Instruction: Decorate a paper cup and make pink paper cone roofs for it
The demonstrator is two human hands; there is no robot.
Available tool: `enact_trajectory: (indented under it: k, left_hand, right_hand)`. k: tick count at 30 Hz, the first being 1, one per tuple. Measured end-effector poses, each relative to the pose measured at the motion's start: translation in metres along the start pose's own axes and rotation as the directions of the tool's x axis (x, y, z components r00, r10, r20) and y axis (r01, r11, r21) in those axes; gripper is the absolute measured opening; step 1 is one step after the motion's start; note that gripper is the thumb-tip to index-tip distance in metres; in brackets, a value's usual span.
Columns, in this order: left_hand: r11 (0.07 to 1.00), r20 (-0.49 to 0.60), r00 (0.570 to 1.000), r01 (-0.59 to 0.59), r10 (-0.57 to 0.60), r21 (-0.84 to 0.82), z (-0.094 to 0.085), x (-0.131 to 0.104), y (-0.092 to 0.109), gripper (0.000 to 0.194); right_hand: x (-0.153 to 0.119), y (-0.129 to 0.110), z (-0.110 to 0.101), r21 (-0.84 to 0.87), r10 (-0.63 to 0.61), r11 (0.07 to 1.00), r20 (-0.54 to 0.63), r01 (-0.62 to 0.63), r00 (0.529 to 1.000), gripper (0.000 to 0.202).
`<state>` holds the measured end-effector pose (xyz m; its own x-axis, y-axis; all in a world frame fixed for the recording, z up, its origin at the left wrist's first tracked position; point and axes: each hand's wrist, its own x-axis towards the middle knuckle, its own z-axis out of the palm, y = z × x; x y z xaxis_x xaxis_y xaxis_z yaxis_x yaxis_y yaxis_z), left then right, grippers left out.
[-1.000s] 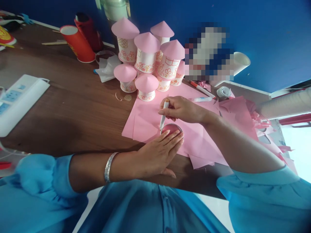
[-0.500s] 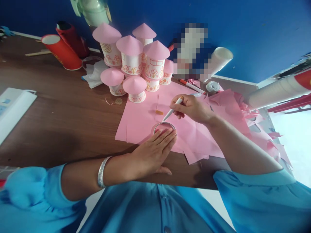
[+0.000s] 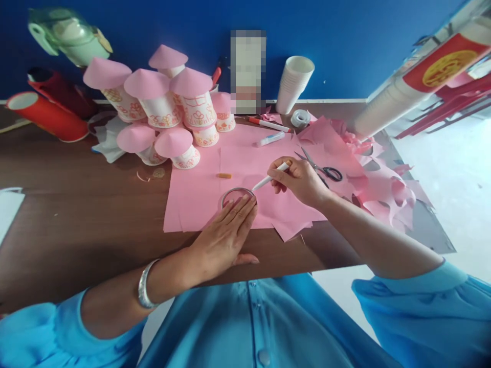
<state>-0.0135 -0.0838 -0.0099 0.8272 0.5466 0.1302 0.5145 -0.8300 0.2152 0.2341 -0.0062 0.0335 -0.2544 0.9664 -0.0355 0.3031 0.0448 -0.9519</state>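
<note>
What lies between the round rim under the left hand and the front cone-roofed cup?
Head view: an orange-brown cap on pink paper, between the round rim and the cone-roofed cup.

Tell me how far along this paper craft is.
The decorated cups with pink cone roofs look finished. In hand: the left hand presses a round rim onto pink paper while the right hand holds a marker at the rim, apparently tracing. Left to do, it seems: cutting that circle, with the scissors lying free, and perhaps using the plain stacked cups. I can't tell how many more are wanted.
</note>
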Motion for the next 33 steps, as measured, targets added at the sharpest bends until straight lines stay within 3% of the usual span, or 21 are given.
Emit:
enact_trajectory:
  k: [5,11,19,23,28,33]
  left_hand:
    - [1.0,0.016,1.0,0.005,-0.004,-0.015,-0.004,0.002,-0.001,0.124]
    - [0.999,0.046,0.999,-0.02,0.022,-0.027,-0.005,0.003,-0.004,0.115]
    - [1.0,0.061,0.998,-0.008,0.007,0.019,-0.002,0.003,-0.005,0.113]
    - [0.999,0.046,0.999,-0.015,0.013,0.035,-0.001,0.002,-0.005,0.112]
    - [0.999,0.026,1.0,-0.005,0.004,0.047,-0.001,0.001,-0.004,0.113]
    - [0.999,0.045,0.999,-0.004,0.002,0.047,-0.002,0.001,-0.003,0.115]
  right_hand:
    - [-0.031,0.004,0.006,-0.108,-0.067,0.993,-0.112,0.055,0.991,0.021]
    - [-0.062,0.011,0.017,-0.331,-0.24,0.926,-0.151,0.18,0.959,0.011]
    - [-0.098,0.016,0.04,-0.605,-0.533,0.693,-0.065,0.391,0.844,0.013]
    - [-0.108,0.015,0.049,-0.667,-0.599,0.6,-0.01,0.441,0.8,0.009]
    - [-0.111,0.013,0.058,-0.667,-0.638,0.566,0.017,0.484,0.77,0.01]
    - [-0.117,0.005,0.052,-0.594,-0.581,0.659,-0.013,0.461,0.814,0.013]
